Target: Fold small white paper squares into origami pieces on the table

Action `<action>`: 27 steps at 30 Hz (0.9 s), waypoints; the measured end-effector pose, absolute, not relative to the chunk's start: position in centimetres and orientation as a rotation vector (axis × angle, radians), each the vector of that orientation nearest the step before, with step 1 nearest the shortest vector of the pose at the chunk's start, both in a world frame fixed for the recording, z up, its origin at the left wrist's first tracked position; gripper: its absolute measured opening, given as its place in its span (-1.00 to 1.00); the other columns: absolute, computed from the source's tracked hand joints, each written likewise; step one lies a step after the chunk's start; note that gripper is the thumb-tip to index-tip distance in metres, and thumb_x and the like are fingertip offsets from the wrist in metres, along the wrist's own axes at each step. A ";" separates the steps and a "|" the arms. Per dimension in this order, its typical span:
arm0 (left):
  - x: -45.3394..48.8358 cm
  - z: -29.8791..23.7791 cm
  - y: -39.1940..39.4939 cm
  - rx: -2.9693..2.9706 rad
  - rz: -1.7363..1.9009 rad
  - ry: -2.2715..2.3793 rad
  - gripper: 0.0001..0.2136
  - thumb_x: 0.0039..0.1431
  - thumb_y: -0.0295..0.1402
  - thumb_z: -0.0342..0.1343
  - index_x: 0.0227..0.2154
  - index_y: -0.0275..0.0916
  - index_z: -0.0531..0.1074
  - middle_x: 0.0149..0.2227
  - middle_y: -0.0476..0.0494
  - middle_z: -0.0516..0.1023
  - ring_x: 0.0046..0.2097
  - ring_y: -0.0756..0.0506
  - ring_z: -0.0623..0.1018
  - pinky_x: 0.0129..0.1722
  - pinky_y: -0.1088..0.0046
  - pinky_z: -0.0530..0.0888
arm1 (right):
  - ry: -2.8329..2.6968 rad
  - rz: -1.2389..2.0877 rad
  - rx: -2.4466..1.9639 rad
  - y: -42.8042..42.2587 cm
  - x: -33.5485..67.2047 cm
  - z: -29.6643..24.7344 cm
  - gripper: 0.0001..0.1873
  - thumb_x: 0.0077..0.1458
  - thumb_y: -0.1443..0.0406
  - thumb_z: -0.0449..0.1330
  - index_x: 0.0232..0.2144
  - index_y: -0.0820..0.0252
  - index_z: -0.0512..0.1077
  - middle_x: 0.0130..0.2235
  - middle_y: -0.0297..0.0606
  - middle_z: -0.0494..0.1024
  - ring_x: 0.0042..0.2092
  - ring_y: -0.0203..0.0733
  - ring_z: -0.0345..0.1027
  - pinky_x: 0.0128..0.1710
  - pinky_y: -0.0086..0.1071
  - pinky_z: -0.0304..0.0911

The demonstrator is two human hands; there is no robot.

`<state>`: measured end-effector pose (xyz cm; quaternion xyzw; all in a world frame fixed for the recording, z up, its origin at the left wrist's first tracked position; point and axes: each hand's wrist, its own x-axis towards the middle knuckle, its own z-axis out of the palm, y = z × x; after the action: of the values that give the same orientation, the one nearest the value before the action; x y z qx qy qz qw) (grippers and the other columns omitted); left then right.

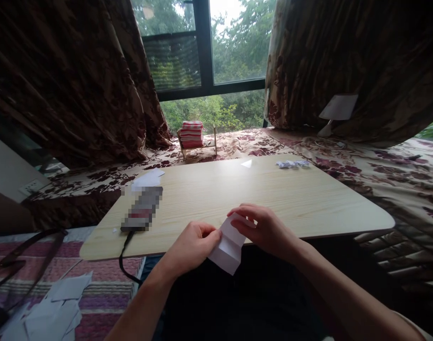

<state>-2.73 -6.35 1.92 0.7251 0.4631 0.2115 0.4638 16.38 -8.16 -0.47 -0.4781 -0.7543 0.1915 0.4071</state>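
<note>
A small sheet of white paper (227, 250) with fold creases across it is held between my two hands, just past the table's near edge. My left hand (195, 244) pinches its left edge between thumb and fingers. At the top right of the sheet, my right hand (260, 227) has its thumb and curled fingers closed on the paper's upper end. The sheet's lower part hangs tilted over my dark lap. Part of its upper end is hidden behind the right fingers.
On the wooden table (209, 189) lie a blurred-out device (142, 208) with a black cable, white paper sheets (147, 179), a small white triangle (246, 163) and crumpled-looking white paper pieces (292, 164). More paper sheets (56, 312) lie on the striped cover at left.
</note>
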 end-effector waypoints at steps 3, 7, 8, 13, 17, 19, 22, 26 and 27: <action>-3.4 1.2 -6.1 2.033 0.662 1.297 -0.73 0.06 -0.32 0.06 -0.69 -0.27 0.45 -0.69 -0.01 0.33 -0.59 0.01 0.29 -0.60 0.54 0.13 | -1.960 0.434 -1.251 -7.4 16.2 -1.2 -0.80 0.09 0.37 0.08 -0.31 0.14 0.51 -0.33 -0.26 0.54 -0.30 -0.22 0.37 -0.35 -0.42 0.23; -4.2 0.2 -5.9 2.475 0.933 1.194 -0.81 0.12 -0.44 0.00 -0.39 -0.23 0.53 -0.38 -0.15 0.53 -0.28 -0.12 0.47 -0.23 0.38 0.36 | -2.042 0.351 -1.283 -6.9 16.1 -2.0 -0.80 0.09 0.40 0.08 -0.33 0.16 0.51 -0.37 -0.27 0.53 -0.32 -0.24 0.36 -0.32 -0.43 0.22; -4.4 0.0 -5.9 2.559 0.923 1.077 -0.80 0.13 -0.46 -0.01 -0.31 -0.22 0.53 -0.29 -0.17 0.54 -0.19 -0.14 0.47 -0.14 0.33 0.35 | -2.050 0.347 -1.287 -6.8 16.1 -2.1 -0.80 0.08 0.41 0.08 -0.34 0.17 0.51 -0.39 -0.28 0.52 -0.34 -0.24 0.36 -0.34 -0.44 0.21; -5.6 -1.3 -6.5 2.731 0.708 0.808 -0.61 -0.01 -0.35 0.19 -0.06 -0.19 0.42 -0.04 -0.23 0.48 0.05 -0.24 0.37 0.08 0.14 0.25 | -2.081 0.327 -1.314 -6.8 15.9 -2.3 -0.79 0.04 0.45 0.10 -0.32 0.17 0.51 -0.37 -0.27 0.54 -0.34 -0.25 0.38 -0.35 -0.46 0.21; -5.9 -2.3 -6.5 2.810 0.662 0.811 -0.58 -0.03 -0.42 0.19 -0.04 -0.17 0.39 -0.02 -0.21 0.46 0.05 -0.24 0.35 0.10 0.11 0.21 | -2.129 0.291 -1.319 -6.8 15.7 -2.5 -0.77 0.06 0.43 0.09 -0.28 0.16 0.50 -0.32 -0.26 0.55 -0.32 -0.25 0.39 -0.33 -0.45 0.21; -5.7 -2.8 -6.4 2.843 0.702 0.835 -0.65 0.05 -0.45 0.13 -0.05 -0.18 0.40 -0.04 -0.21 0.46 0.02 -0.22 0.36 0.08 0.13 0.24 | -2.155 0.262 -1.322 -6.8 15.7 -2.4 -0.79 0.07 0.43 0.09 -0.29 0.16 0.50 -0.32 -0.26 0.55 -0.33 -0.24 0.39 -0.34 -0.45 0.19; -5.4 -3.4 -6.5 2.867 0.747 0.880 -0.70 0.13 -0.43 0.07 -0.05 -0.19 0.40 -0.06 -0.20 0.46 0.00 -0.21 0.36 0.07 0.15 0.25 | -2.193 0.219 -1.325 -6.9 15.6 -2.2 -0.82 0.07 0.45 0.09 -0.35 0.17 0.48 -0.34 -0.27 0.54 -0.33 -0.23 0.36 -0.35 -0.42 0.17; -5.2 -3.9 -6.7 2.875 0.774 0.908 -0.66 0.11 -0.52 0.06 -0.03 -0.17 0.39 -0.06 -0.17 0.44 0.02 -0.19 0.35 0.07 0.18 0.25 | -2.277 0.089 -1.306 -7.4 15.7 -1.7 -0.84 0.11 0.45 0.09 -0.37 0.19 0.46 -0.31 -0.23 0.52 -0.27 -0.19 0.32 -0.29 -0.39 0.15; -5.3 -4.0 -6.7 2.875 0.778 0.912 -0.65 0.10 -0.53 0.06 -0.03 -0.16 0.39 -0.05 -0.16 0.44 0.02 -0.19 0.35 0.07 0.19 0.25 | -2.309 0.017 -1.310 -7.6 15.6 -1.6 -0.85 0.11 0.45 0.10 -0.37 0.20 0.46 -0.30 -0.23 0.52 -0.26 -0.18 0.31 -0.28 -0.37 0.14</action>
<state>-5.25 -6.70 -4.01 0.9229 0.2926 0.2499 0.0134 15.63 -7.55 -1.56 -0.4790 -0.8441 0.0061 0.2408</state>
